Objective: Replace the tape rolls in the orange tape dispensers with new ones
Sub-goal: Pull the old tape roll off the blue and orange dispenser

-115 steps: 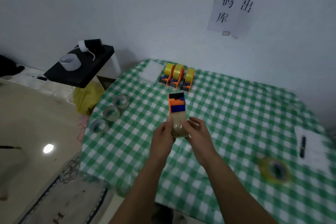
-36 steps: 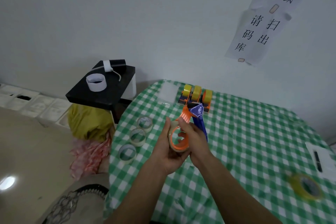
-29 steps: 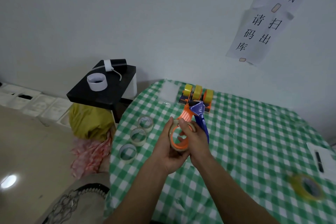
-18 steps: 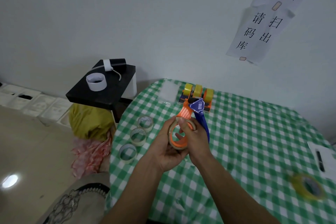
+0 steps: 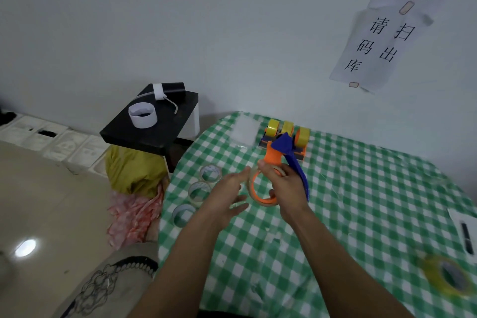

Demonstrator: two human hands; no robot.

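My right hand (image 5: pixel 284 186) grips an orange and blue tape dispenser (image 5: pixel 280 160) above the green checked table (image 5: pixel 361 201), its thumb over a clear tape roll (image 5: pixel 260 190) on the orange hub. My left hand (image 5: pixel 227 195) is just left of the roll, fingers spread and holding nothing. Three orange dispensers with yellow rolls (image 5: pixel 285 138) stand in a row at the table's far edge, behind the held one. Three clear tape rolls (image 5: pixel 198 190) lie in a line near the table's left edge. A yellow roll (image 5: pixel 447 277) lies at the near right.
A black stand (image 5: pixel 152 125) with a white ring and a black cylinder is left of the table, above a yellow bag (image 5: pixel 131 170) on the floor. White paper with a black pen (image 5: pixel 466 233) lies at the table's right edge. A wall is close behind.
My left hand has let go of the roll on the dispenser and opened, moving slightly left. My right hand keeps holding the dispenser.
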